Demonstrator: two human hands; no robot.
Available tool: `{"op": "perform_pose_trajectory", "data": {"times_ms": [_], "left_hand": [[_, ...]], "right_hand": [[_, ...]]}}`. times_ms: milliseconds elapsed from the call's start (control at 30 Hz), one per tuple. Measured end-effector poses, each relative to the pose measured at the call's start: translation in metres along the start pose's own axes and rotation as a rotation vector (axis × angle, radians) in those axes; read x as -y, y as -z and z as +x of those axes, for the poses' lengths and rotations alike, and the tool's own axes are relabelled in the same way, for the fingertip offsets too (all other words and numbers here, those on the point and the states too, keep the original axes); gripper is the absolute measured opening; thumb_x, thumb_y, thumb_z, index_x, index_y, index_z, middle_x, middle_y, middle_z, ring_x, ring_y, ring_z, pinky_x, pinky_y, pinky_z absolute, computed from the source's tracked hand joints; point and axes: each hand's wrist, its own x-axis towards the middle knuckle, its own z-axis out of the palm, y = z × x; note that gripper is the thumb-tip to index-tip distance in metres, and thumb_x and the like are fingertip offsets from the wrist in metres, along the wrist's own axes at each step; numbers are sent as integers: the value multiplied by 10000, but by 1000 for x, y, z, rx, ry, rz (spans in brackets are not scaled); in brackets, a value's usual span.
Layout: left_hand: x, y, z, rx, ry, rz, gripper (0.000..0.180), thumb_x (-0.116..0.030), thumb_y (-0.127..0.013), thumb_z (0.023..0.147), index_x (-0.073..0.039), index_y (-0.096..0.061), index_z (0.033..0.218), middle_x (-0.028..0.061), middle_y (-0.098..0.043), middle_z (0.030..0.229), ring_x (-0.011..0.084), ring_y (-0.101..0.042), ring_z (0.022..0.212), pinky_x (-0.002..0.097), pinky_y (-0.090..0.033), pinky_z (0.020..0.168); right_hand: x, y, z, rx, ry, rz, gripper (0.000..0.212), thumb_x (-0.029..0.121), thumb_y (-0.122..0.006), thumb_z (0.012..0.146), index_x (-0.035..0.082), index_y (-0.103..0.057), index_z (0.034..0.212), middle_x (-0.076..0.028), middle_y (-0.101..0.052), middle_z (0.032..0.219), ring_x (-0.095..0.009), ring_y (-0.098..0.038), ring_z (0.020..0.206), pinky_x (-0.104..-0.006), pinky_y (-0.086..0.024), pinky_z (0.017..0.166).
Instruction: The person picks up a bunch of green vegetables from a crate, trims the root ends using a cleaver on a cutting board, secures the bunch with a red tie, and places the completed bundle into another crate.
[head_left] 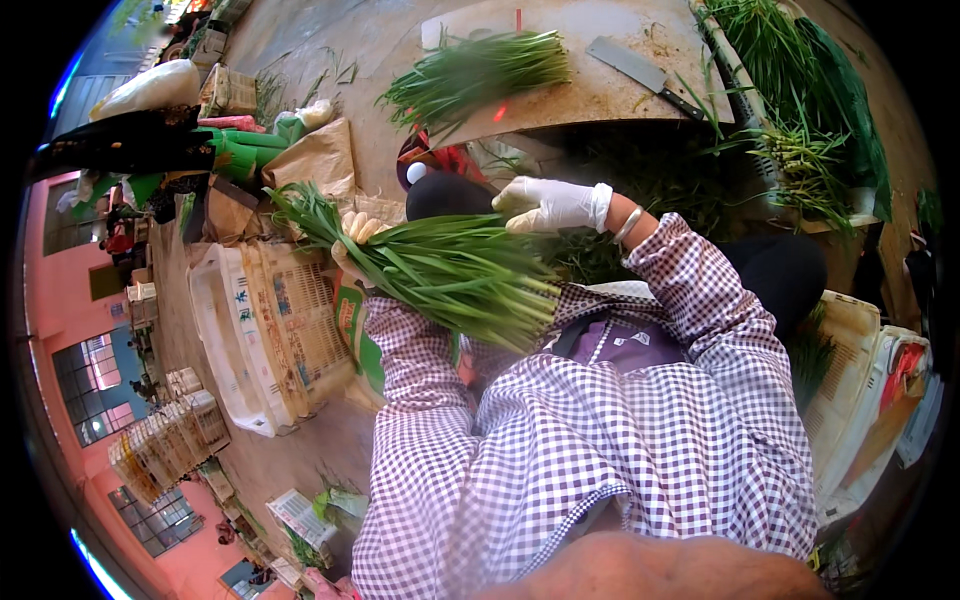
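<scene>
A loose bunch of garlic chives [450,270] lies across my left forearm, its leaf tips to the far left and its cut ends towards my chest. My left hand [362,230], in a pale glove, is wrapped round it near the leafy end; much of that hand is hidden under the leaves. To the right, just above the bunch, my right hand [548,205] in a white glove is held out with thumb and fingers apart and nothing in it. On the board [600,95] ahead rest a second bunch of chives [490,75] and a cleaver [640,72] with a black handle.
Long greens fill a crate [770,165] at the far right. Stacked plastic baskets [280,330] stand at my left, other bins [850,390] at my right. A brown sack [320,165] sits beyond the left baskets. Loose leaves [640,210] lie below the board.
</scene>
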Motion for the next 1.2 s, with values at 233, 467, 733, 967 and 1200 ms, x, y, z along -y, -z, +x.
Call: {"op": "perform_pose_trajectory", "data": {"times_ms": [233, 467, 733, 967, 1200], "left_hand": [[-16, -10, 8, -570, 59, 721, 246, -297, -570, 873, -76, -536, 975, 29, -580, 919, 192, -572, 882, 396, -487, 863], [17, -33, 37, -1051, -327, 722, 313, -307, -541, 779, -27, -588, 911, 130, -625, 862, 280, -600, 771, 413, -507, 738], [35, -41, 48, -1142, -435, 770, 250, -292, -563, 771, -57, -560, 855, 100, -590, 828, 272, -575, 734, 409, -493, 694], [42, -54, 51, -1193, -304, 807, 278, -286, -599, 762, -57, -590, 919, 114, -623, 889, 307, -605, 777, 453, -521, 760], [22, -26, 39, -1116, -302, 737, 280, -292, -589, 781, -50, -597, 922, 120, -627, 882, 307, -612, 771, 469, -528, 754]], "right_hand": [[3, -27, -14, 181, -142, 178, 883, 591, -672, 826, -9, -411, 1419, -220, -547, 1331, -308, -504, 1264, -376, -375, 1066], [24, -42, -34, -28, 63, 366, 1155, 353, -867, 695, -1, -140, 1519, -213, -453, 1428, -235, -473, 1285, -333, -379, 1061], [13, -85, -21, -304, -82, -157, 1288, 312, -907, 523, 2, -143, 1513, -242, -540, 1228, -387, -555, 1127, -397, -461, 964], [12, -81, -16, -324, -10, -5, 743, 233, -725, 762, 71, -335, 1373, -212, -579, 1198, -371, -609, 1054, -388, -501, 878], [-4, -110, -18, -418, -74, -81, 751, 285, -744, 765, 95, -354, 1379, -206, -599, 1193, -367, -618, 1033, -391, -511, 854]]}}
